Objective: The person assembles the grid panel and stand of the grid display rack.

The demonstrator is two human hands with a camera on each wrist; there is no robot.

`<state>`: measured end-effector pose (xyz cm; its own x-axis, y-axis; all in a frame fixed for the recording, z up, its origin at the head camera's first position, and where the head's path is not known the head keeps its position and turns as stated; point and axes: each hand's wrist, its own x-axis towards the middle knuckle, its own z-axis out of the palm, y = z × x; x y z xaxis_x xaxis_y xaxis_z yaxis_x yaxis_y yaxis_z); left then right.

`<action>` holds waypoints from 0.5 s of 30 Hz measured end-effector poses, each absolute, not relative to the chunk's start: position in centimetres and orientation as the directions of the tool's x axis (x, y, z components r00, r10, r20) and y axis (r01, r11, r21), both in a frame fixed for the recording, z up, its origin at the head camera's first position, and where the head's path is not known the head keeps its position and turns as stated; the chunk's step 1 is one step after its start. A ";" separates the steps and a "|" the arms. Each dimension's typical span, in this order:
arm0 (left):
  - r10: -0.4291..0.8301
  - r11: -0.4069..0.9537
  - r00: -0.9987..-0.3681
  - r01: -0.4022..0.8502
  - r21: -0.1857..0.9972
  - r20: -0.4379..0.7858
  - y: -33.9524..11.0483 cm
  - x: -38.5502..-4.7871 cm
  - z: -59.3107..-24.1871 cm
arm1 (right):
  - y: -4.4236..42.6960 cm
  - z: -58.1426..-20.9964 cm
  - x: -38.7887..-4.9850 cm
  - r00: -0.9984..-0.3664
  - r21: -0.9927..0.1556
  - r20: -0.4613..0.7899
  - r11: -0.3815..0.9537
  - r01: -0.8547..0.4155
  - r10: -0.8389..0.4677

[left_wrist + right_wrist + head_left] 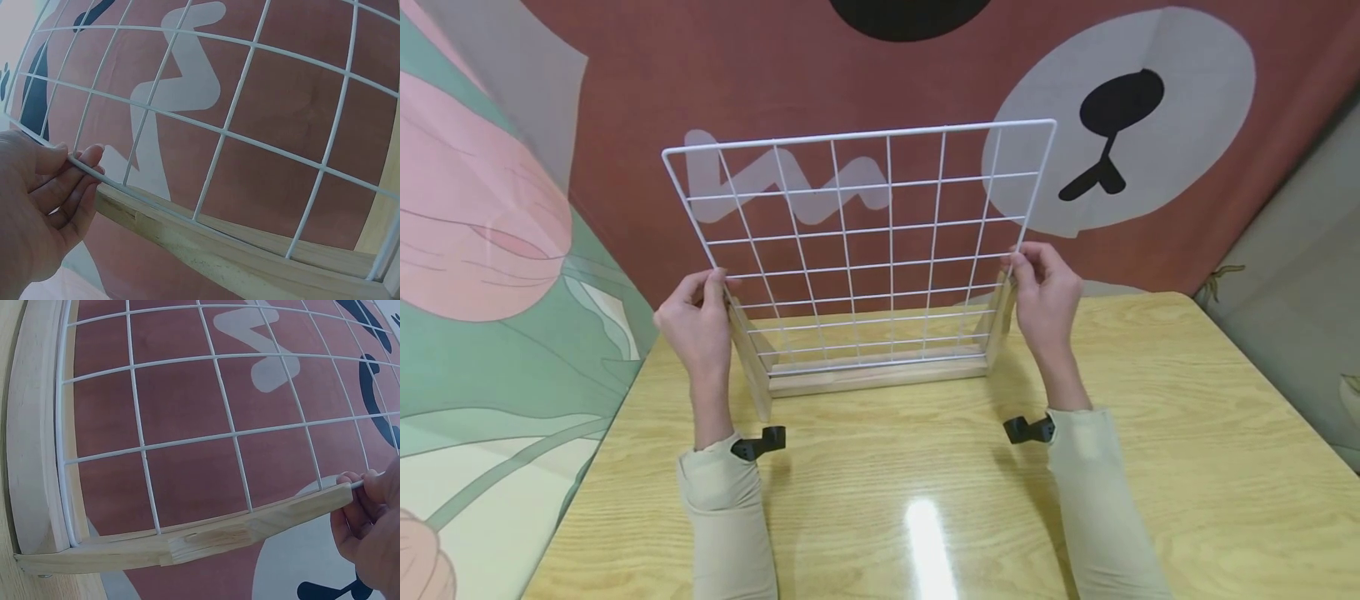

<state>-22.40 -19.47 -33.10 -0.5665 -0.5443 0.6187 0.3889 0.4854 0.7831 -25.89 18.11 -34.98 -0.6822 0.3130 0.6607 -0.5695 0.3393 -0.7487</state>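
Edges cropping all three views here!
And the wire grid [224,132] runs out past the left wrist view's top, the left hand [34,212] clipped at its side; right wrist view, right hand [375,528] sliced too; in the head view, both sleeves [726,533] and the counter [850,467] drop off the bottom.
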 end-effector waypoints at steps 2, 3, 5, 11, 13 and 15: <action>-0.539 0.495 -0.566 0.387 0.778 0.624 -19.4 -22.4 -33.1 | 18.2 -35.1 -25.9 -0.685 -0.752 0.657 0.339 -0.565 0.315; -0.537 0.499 -0.565 0.387 0.776 0.627 -19.4 -22.4 -33.0 | 18.2 -35.2 -25.9 -0.688 -0.755 0.654 0.339 -0.562 0.316; -0.534 0.505 -0.562 0.387 0.772 0.631 -19.4 -22.4 -33.0 | 18.3 -35.3 -25.9 -0.693 -0.761 0.646 0.344 -0.550 0.320; -0.535 0.518 -0.551 0.386 0.764 0.641 -19.3 -22.3 -32.9 | 18.1 -35.5 -25.9 -0.677 -0.748 0.659 0.379 -0.544 0.329; -0.535 0.517 -0.551 0.387 0.764 0.641 -19.3 -22.3 -32.9 | 18.0 -35.6 -26.0 -0.652 -0.723 0.684 0.421 -0.547 0.327; -0.532 0.516 -0.555 0.386 0.765 0.639 -19.4 -22.2 -32.8 | 17.9 -35.6 -26.0 -0.630 -0.698 0.707 0.462 -0.547 0.322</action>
